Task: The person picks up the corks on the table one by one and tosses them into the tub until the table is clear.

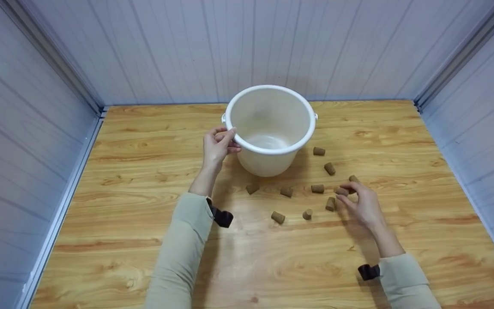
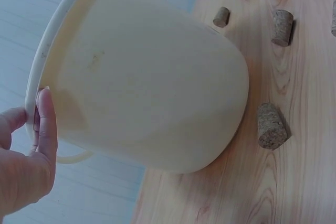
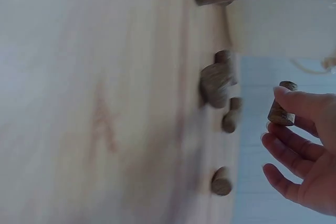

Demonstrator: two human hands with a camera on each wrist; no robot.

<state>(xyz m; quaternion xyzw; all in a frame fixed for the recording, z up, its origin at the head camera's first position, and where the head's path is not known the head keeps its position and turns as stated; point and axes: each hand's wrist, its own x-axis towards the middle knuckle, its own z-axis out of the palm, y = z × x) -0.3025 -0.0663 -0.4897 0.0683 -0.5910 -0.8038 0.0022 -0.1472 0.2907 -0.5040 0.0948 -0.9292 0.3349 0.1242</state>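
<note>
A white plastic bucket (image 1: 266,165) stands toward the back of the wooden surface, its inner bottom visible. My left hand (image 1: 217,146) pinches its rim at the left side, thumb on one face and fingers on the other, as the left wrist view also shows. Between thumb and index finger, my right hand (image 1: 365,206) pinches a brown cork stopper (image 3: 281,111), its other fingers loosely bent. In the head view this cork appears just above several loose corks, close to one cork (image 1: 330,204) and another (image 1: 353,178) partly behind the hand.
More corks lie scattered in front of the bucket and to its right, among them a cork (image 1: 278,217) nearest me and a cork (image 1: 319,151) beside the bucket. White panel walls (image 1: 187,51) enclose the wooden surface (image 1: 135,171) at the back and both sides.
</note>
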